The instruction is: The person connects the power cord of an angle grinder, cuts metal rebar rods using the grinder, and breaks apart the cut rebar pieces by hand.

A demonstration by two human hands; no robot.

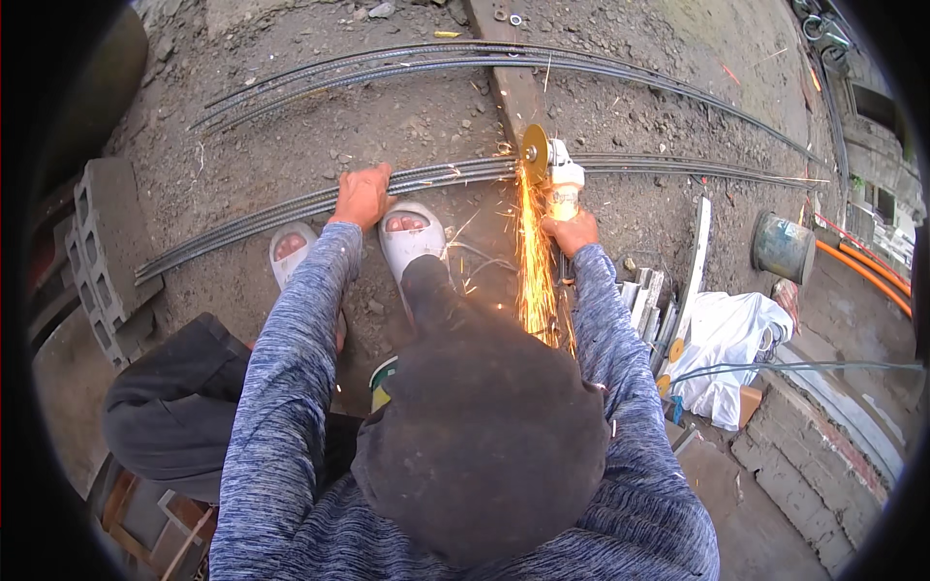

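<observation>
My left hand (365, 194) grips a bundle of several ribbed steel rebars (254, 226) near my sandalled feet. My right hand (572, 231) is closed around the body of an angle grinder (565, 181). Its yellowish cutting disc (536, 154) stands upright against the rebars, and a stream of orange sparks (536, 269) pours from it towards me. The bars run on past the disc to the right. Under the cutting spot a brown beam (519, 102) lies on the ground. A dark cap hides part of my lap.
A second rebar bundle (407, 65) crosses the beam farther off. Hollow concrete blocks (109, 247) stand at left. On the right are a metal bucket (783, 247), a white plastic sack (734, 341), metal offcuts (645, 298) and orange hoses (864, 272). Cables (792, 365) cross the sack.
</observation>
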